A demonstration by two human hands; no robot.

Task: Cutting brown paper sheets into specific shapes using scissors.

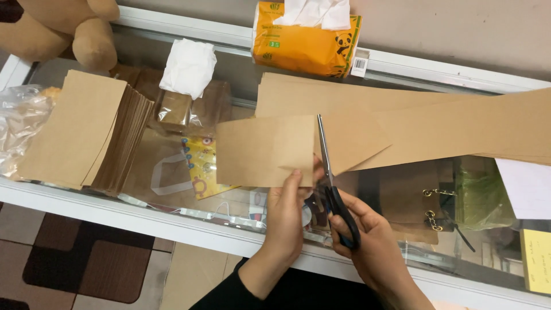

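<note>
Grip, left hand: your left hand [285,213] is pinched shut on the lower edge of the brown paper strip [356,129], thumb on top near the cut line.
Grip, right hand: your right hand [376,244] is closed through the black handles of the scissors [333,181], fingers in the loops; blades nearly together, tip pointing to 12 o'clock.
Far left: plush toy [63,26] at 10 o'clock, on the top edge of the glass counter [172,221].
Plastic bag: clear, crumpled plastic bag [20,123] at 9 o'clock, partly under the cut stack.
Cut stack: pile of brown paper rectangles [86,135] at 9 o'clock of your hands, well apart from them, fanned at its right side.
White tissue: crumpled tissue [188,66] at 11 o'clock, lying on the glass.
Paper being cut: the strip's left end sits just above your left hand, dead centre; scissor blades cross it upright, so the piece left of the blades is partly severed.
Tissue pack: orange tissue pack [304,40] at 12 o'clock, against the wall.
Strip, rest: runs off to 3 o'clock over more long brown sheets.
Far right: yellow note pad [536,258] at 4 o'clock, near the edge.
</note>
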